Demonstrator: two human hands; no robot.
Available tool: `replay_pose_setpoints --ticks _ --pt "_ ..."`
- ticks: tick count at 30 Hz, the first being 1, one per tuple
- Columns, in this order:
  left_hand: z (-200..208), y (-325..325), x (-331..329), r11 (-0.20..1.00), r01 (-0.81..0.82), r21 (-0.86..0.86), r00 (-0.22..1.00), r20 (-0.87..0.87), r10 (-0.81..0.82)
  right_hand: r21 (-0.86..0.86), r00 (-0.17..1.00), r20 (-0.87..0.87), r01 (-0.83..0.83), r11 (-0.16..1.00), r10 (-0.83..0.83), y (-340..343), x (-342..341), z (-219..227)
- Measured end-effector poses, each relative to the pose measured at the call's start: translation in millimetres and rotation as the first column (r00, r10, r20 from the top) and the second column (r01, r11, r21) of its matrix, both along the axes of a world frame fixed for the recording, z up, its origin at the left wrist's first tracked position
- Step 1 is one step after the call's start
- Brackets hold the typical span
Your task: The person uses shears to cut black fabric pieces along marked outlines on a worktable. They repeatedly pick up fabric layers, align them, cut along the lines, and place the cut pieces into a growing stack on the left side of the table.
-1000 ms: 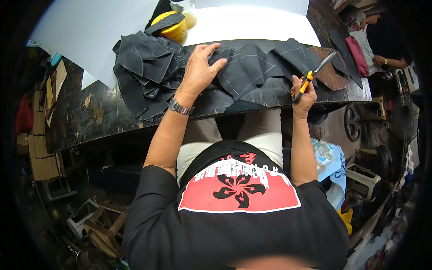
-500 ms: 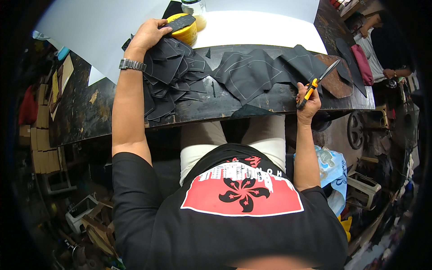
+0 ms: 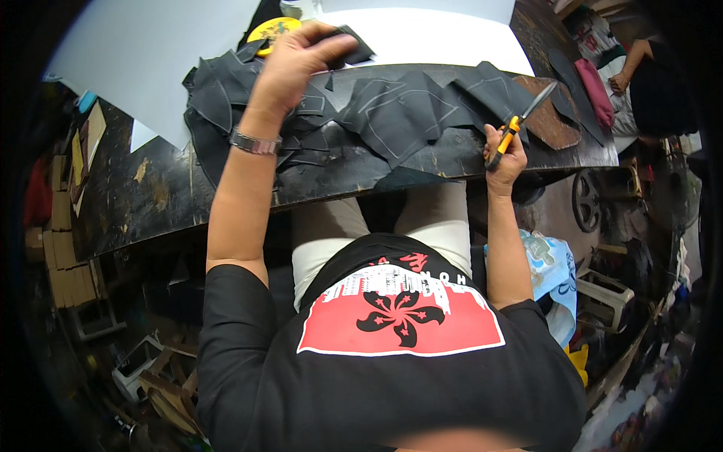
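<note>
The left hand [image 3: 292, 60] is closed in a pinch, thumb against fingers, on a small black flat piece [image 3: 358, 47], over the far side of the dark, worn wooden worktop [image 3: 162, 194]. The piece blurs a little and overlaps a broad white sheet [image 3: 444, 39]; whether it touches that sheet, I cannot tell. It looks light and fairly stiff, keeping its shape from one end, so an edge pinch should suit it.

The right hand [image 3: 506, 160] is curled round the yellow-and-black handles of metal-bladed scissors [image 3: 515, 124], above the worktop's near edge, toward its right corner. The blades look together and point toward the far right corner. Rigid and probably the heavier item, they are best held by the handles, clear of the tips.

Black matte sheet pieces with pale drawn outlines [image 3: 395, 113] lie along the middle; a heap of black cut pieces [image 3: 211, 90] sits left of them. Both look thin, soft and bendable, likely easiest to take by a raised corner.
</note>
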State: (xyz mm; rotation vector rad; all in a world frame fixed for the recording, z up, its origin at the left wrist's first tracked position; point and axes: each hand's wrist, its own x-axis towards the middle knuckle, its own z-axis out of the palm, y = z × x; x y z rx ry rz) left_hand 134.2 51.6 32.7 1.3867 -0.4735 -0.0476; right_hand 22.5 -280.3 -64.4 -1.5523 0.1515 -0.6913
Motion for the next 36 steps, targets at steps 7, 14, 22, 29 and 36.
replay_pose_setpoints --ticks 7,14,22,29,36 --pt "-58 -39 -4 0.869 0.361 0.339 0.873 -0.451 -0.186 -0.016 1.0 0.02 -0.007 1.0 0.007 -2 0 -2" --pt "-66 -24 -1 0.874 0.435 0.217 0.84 -0.447 -0.307 -0.068 0.999 0.026 0.029 0.997 -0.027 1 -1 0" --pt "-66 -25 0 0.875 0.458 0.154 0.816 -0.465 -0.345 -0.042 0.998 0.02 0.053 0.998 -0.052 0 0 -7" --pt "-65 -28 0 0.871 0.448 0.203 0.833 -0.448 -0.324 -0.091 0.998 0.051 0.05 0.995 -0.045 -7 0 -16" --pt "-67 -30 -1 0.867 0.427 0.258 0.854 -0.432 -0.291 -0.124 0.998 0.031 0.067 0.99 -0.064 -11 -2 -20"
